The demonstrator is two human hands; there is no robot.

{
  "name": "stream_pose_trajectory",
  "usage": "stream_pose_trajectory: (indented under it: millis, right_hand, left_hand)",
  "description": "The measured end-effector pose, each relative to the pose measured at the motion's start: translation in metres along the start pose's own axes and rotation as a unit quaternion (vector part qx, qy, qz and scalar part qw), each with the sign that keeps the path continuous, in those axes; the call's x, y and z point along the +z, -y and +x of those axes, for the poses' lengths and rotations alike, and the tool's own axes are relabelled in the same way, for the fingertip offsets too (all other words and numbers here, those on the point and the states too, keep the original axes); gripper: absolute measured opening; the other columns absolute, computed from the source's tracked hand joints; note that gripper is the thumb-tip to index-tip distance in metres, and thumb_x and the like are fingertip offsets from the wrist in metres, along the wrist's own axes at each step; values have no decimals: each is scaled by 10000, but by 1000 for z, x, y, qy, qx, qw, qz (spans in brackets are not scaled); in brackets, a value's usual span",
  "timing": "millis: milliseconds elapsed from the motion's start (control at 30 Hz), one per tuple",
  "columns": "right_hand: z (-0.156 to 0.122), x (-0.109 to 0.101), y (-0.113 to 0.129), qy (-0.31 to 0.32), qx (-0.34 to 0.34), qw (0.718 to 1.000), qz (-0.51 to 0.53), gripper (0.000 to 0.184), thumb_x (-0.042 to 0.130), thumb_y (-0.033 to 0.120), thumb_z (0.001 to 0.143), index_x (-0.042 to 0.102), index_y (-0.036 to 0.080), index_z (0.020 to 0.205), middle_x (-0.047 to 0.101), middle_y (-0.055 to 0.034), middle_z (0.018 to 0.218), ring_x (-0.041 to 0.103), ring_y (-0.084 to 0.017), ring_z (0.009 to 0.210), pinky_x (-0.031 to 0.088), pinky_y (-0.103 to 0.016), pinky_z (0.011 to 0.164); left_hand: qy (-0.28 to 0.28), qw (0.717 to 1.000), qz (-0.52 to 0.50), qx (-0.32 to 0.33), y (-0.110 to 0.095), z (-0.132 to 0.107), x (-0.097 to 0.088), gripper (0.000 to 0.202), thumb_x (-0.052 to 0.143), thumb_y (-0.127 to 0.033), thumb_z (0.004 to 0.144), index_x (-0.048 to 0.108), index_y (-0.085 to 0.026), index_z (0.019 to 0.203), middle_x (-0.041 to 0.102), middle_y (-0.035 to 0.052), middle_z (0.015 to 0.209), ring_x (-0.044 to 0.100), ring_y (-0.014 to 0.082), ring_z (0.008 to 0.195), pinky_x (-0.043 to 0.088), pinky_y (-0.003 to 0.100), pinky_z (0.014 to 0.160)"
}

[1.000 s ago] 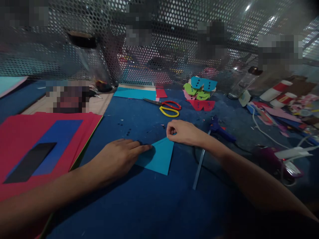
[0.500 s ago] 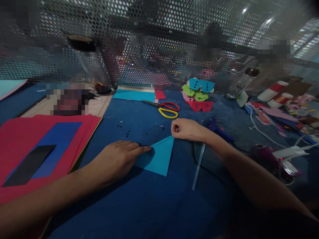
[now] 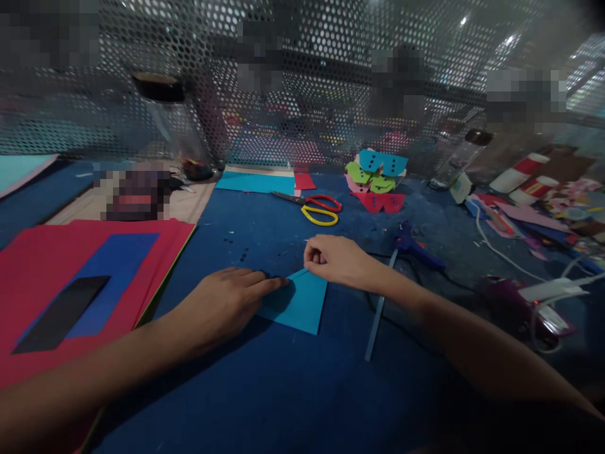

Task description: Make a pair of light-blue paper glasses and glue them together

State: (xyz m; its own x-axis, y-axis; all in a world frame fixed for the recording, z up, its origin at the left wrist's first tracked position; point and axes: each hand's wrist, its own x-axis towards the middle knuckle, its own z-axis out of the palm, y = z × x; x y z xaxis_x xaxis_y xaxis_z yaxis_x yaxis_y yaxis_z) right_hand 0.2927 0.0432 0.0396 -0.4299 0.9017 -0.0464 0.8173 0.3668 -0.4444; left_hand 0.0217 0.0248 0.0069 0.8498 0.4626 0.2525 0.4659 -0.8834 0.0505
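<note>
A light-blue sheet of paper point(image 3: 300, 309) with a folded upper edge lies on the blue tabletop. My left hand point(image 3: 231, 296) rests flat across its left part, fingers extended, covering that end. At the upper right fold is my right hand point(image 3: 338, 261), its fingers curled and closed against the paper's edge; the fingertips are partly hidden. Beyond the hands lie scissors point(image 3: 292, 198) with one red and one yellow handle. Just right of my right wrist is a blue glue gun point(image 3: 418, 249), a clear glue stick point(image 3: 375, 331) extending from it toward me.
Red sheets point(image 3: 28, 265) carry a blue strip point(image 3: 130, 258) and a black strip point(image 3: 61, 315) at left. Cut paper masks point(image 3: 380, 202) and a light-blue strip point(image 3: 258, 181) lie at the back. Scraps point(image 3: 534, 217) and cables crowd the right; a perforated metal screen point(image 3: 326, 82) stands behind.
My right hand has slid left and slightly nearer along the paper's folded edge, leaving the right corner. My left hand stays in place on the paper.
</note>
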Motion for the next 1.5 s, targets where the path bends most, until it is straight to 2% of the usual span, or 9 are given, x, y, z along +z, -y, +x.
stream_pose_trajectory:
  millis: [200,367,667,833,1000,1133,1300,1500]
  right_hand:
    - [3,9,5,-4,-7,1000,13,64,627,218,889,689,208,874,723,-6,902,590,-129,755,330,-274,625]
    - [5,10,1,1,-9,1000,18,59,631,228,878,689,217,878,717,3,881,590,-131,741,332,-276,610]
    - [5,13,0,-8,-14,1000,7,50,642,228,874,691,221,878,714,4,883,584,-133,747,322,-280,621]
    - [4,12,2,-12,-24,1000,6,43,646,221,871,688,221,878,713,4,888,582,-134,747,313,-287,623]
    - [4,12,1,-3,-21,1000,5,43,643,234,887,685,225,882,713,3,902,582,-136,750,301,-287,618]
    - [5,12,-1,3,-19,1000,7,32,653,240,882,681,226,879,713,4,899,583,-136,749,307,-283,622]
    - [6,12,-2,6,-23,1000,5,47,641,246,896,682,222,893,711,-2,903,585,-137,751,321,-285,626]
    - [5,11,-2,4,-30,1000,9,57,627,238,889,682,221,889,707,-1,889,587,-130,731,327,-288,607]
  left_hand:
    - [-1,1000,-21,-11,1,3,-2,418,414,-108,1020,708,-190,1305,785,46,891,736,191,757,570,298,686]
    - [15,998,-58,-33,4,6,-5,397,435,-145,1034,701,-204,1323,817,55,1001,777,196,842,593,282,728]
    - [41,997,-66,-29,12,25,-4,420,466,-139,1003,714,-260,1320,827,41,1041,781,179,829,600,251,717]
    - [64,996,-60,-28,13,29,-8,438,475,-98,986,696,-237,1337,830,53,1035,785,189,816,599,257,687]
    - [43,996,-72,-28,16,19,-10,353,479,-183,1036,718,-270,1281,825,39,1069,778,173,837,590,238,722]
    - [36,997,-63,-19,18,7,-12,349,446,-231,1072,718,-256,1291,814,56,1086,776,187,849,588,259,730]
    - [30,998,-58,-5,17,0,-19,359,427,-218,1084,736,-229,1265,791,57,983,759,190,827,569,268,723]
    - [29,999,-33,3,17,-15,-17,363,437,-191,1076,720,-249,1296,741,60,928,708,206,806,556,312,741]
